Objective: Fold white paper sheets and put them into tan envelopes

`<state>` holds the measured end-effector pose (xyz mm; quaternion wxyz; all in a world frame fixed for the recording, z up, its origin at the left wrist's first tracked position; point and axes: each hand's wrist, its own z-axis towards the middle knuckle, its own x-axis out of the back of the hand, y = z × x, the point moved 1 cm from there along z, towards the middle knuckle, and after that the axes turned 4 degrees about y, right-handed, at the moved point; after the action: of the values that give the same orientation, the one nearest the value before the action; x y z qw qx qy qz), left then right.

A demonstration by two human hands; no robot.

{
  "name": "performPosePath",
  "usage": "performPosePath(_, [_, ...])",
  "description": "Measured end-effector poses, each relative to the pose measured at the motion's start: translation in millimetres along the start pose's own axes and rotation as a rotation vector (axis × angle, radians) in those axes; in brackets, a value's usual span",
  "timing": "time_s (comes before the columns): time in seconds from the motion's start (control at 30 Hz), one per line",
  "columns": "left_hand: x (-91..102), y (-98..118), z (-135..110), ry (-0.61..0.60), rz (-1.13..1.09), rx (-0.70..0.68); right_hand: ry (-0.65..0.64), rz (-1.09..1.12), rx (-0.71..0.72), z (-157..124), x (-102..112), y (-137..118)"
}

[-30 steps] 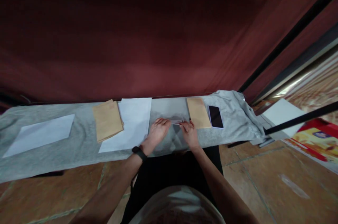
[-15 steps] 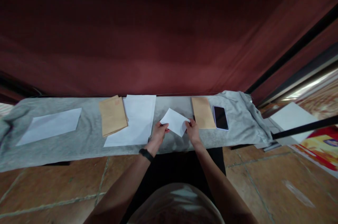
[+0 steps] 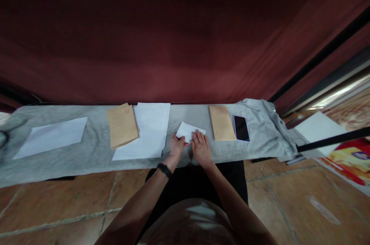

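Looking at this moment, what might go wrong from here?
The small white paper piece, pinched near its left edge by the left hand and under the spread fingers of the right hand, might crease crookedly or shift over the grey fabric cloth.

The overlapping brown rectangular papers lie partly on the large white paper sheet, so tugging that sheet could drag them along.

Left grip [image 3: 176, 146] in pinch, right grip [image 3: 201, 149] flat

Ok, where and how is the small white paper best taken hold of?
Probably pinch the small white paper by its far edge, from the far side: that edge is uncovered, while the left hand grips its left end and the right hand lies over its near right part.
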<state>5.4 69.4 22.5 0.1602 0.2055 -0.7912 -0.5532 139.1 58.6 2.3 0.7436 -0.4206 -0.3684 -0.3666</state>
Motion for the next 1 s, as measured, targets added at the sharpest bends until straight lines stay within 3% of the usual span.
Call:
performPosePath(0.2, [31.3, -4.0, -20.0, -0.016, 0.145, -0.076, -0.045, -0.110, 0.000, -10.0, 1.3, -1.2])
performPosePath(0.27, [31.7, -3.7, -29.3, -0.063, 0.306, -0.292, -0.059, -0.125, 0.015, -10.3, 3.6, 0.6])
performPosePath(0.37, [11.2, -2.8, -33.6, -0.259, 0.679, -0.690, -0.076, -0.155, 0.075, -11.7, 5.7, 1.2])
performPosePath(0.47, [-12.9, -4.9, -22.0, -0.353, 1.046, -0.852, -0.049, -0.189, 0.107, -13.6, 4.4, 0.7])
performPosePath(0.57, [-19.3, -7.5, -5.5, -0.315, 1.230, -0.879, 0.027, -0.203, 0.088, -15.2, 0.4, 1.3])
performPosePath(0.73, [2.0, -5.7, 10.1, -0.198, 1.300, -0.885, 0.116, -0.209, 0.055, -19.8, -3.2, 5.9])
performPosePath(0.87, [16.0, -3.2, 13.9, -0.137, 1.316, -0.874, 0.112, -0.203, 0.051, -26.1, -1.7, 11.2])
performPosePath(1.0, [17.3, -4.7, 14.4, -0.115, 1.325, -0.880, 0.059, -0.184, 0.021, -21.0, -0.1, 16.7])
